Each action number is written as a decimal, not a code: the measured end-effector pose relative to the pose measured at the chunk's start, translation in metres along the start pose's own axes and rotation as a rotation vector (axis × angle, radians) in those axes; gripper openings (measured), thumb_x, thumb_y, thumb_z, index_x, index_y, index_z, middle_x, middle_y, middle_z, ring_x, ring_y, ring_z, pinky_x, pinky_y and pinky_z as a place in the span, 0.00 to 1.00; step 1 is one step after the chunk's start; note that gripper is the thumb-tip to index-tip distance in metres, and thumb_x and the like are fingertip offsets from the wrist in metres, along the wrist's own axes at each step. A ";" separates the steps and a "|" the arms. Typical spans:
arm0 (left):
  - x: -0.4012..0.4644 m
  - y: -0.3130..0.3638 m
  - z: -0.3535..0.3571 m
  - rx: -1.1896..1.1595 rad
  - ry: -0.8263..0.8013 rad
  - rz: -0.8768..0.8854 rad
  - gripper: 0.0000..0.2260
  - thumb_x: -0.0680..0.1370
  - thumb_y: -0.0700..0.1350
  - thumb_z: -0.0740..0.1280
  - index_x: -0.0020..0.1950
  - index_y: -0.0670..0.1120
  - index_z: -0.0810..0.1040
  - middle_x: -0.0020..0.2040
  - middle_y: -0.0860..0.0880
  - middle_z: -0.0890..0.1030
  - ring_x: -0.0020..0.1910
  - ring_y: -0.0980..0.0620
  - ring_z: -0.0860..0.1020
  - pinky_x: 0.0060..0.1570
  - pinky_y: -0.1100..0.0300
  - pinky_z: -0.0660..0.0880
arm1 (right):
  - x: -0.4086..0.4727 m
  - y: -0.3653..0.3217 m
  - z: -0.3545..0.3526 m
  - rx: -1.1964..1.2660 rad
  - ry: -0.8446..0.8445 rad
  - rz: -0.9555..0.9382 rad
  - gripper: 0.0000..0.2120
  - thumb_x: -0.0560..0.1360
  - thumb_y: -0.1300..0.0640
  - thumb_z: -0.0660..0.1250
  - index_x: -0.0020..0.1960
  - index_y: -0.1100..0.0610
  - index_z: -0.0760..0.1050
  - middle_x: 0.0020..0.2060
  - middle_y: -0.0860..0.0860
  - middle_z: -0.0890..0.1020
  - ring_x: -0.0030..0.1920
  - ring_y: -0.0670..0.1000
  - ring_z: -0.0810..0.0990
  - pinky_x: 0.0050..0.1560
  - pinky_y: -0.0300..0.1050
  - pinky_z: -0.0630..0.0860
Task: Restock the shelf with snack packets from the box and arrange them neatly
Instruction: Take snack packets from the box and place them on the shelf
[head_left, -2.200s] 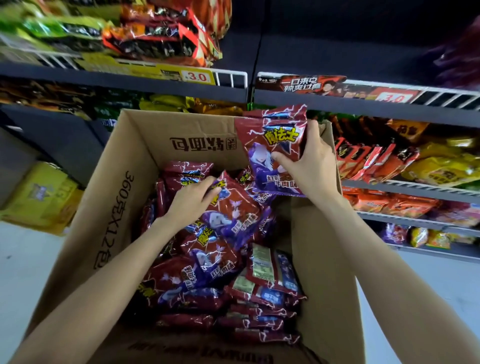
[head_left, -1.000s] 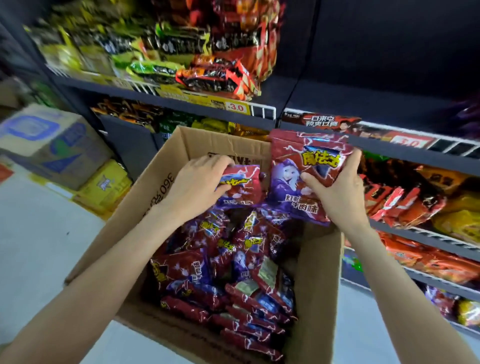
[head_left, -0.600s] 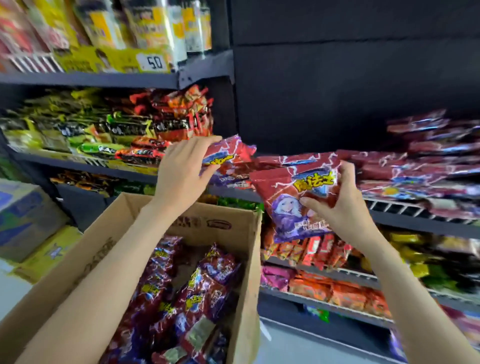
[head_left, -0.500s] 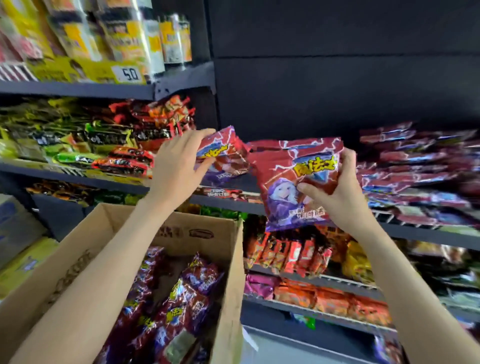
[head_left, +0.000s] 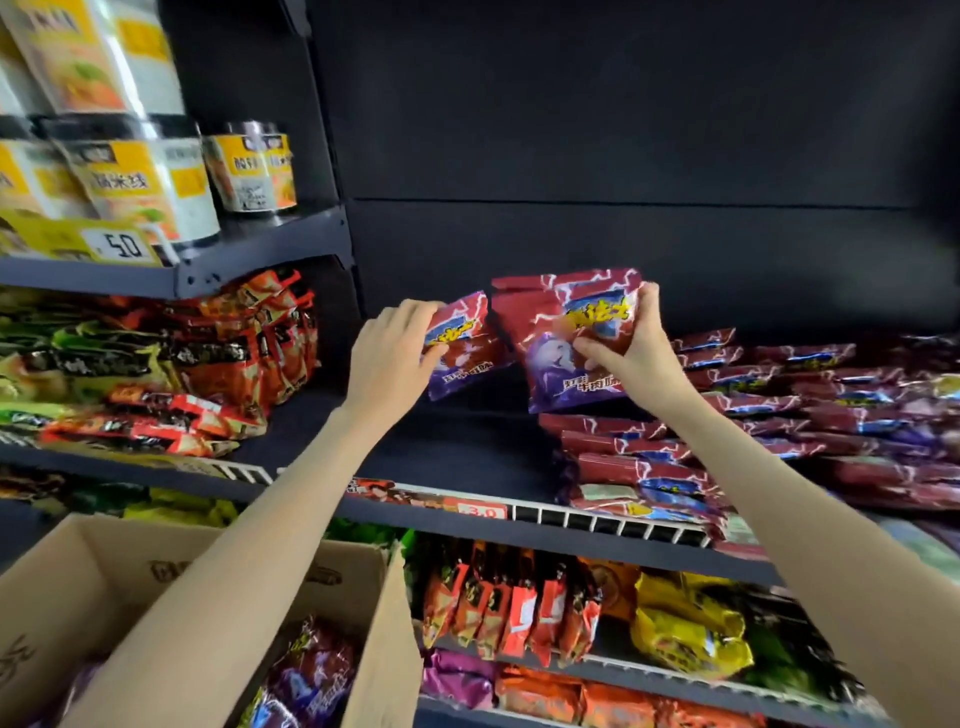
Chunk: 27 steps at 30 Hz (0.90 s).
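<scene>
My left hand (head_left: 389, 358) grips one red-and-purple snack packet (head_left: 462, 353), held above the dark shelf (head_left: 441, 457). Beside it my right hand (head_left: 631, 353) grips a small stack of the same packets (head_left: 556, 332), upright and facing me. Both hands hover over the bare left part of the shelf. To the right, stacks of matching packets (head_left: 727, 415) lie flat on that shelf. The cardboard box (head_left: 104, 582) sits at the lower left, with more packets (head_left: 311, 675) inside it.
Orange and green snack packs (head_left: 208, 364) fill the neighbouring shelf on the left, with noodle cups (head_left: 249, 166) above them. Lower shelves hold red sachets (head_left: 509, 608) and yellow bags (head_left: 685, 634). A white wire rail with a price tag (head_left: 478, 512) edges the shelf front.
Both hands lifted their packets out of the box and up to the shelf level; the view has tilted upward, so the box dropped to the lower left.
</scene>
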<state>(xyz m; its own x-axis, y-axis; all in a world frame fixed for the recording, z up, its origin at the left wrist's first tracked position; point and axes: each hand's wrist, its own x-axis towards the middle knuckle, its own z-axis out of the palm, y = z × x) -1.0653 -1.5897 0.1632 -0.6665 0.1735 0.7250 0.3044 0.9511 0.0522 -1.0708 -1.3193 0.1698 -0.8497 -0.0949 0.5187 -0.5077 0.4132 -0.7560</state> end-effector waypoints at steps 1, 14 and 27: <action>0.004 0.002 0.008 -0.005 -0.009 0.001 0.19 0.73 0.45 0.72 0.62 0.41 0.73 0.54 0.43 0.79 0.50 0.43 0.78 0.47 0.52 0.73 | 0.004 0.009 0.000 -0.033 -0.025 0.007 0.27 0.69 0.53 0.74 0.55 0.39 0.59 0.54 0.54 0.77 0.51 0.54 0.80 0.53 0.45 0.79; 0.039 0.043 0.078 -0.104 -0.023 0.060 0.19 0.73 0.45 0.72 0.62 0.46 0.75 0.56 0.48 0.80 0.53 0.46 0.78 0.60 0.43 0.67 | 0.001 0.076 -0.038 -0.401 -0.194 0.095 0.18 0.66 0.54 0.77 0.50 0.52 0.72 0.41 0.44 0.81 0.42 0.43 0.79 0.46 0.41 0.74; 0.073 0.103 0.122 -0.491 -0.678 0.172 0.19 0.79 0.55 0.62 0.70 0.53 0.69 0.65 0.52 0.73 0.61 0.51 0.73 0.58 0.48 0.72 | -0.008 0.062 -0.056 -0.368 -0.493 0.309 0.26 0.70 0.38 0.67 0.64 0.48 0.71 0.55 0.40 0.75 0.54 0.40 0.74 0.55 0.36 0.69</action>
<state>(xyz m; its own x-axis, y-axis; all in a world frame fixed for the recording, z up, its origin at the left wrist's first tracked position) -1.1653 -1.4484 0.1375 -0.7994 0.5698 0.1903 0.5948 0.7063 0.3838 -1.0868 -1.2420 0.1414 -0.9576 -0.2882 -0.0072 -0.2241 0.7598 -0.6104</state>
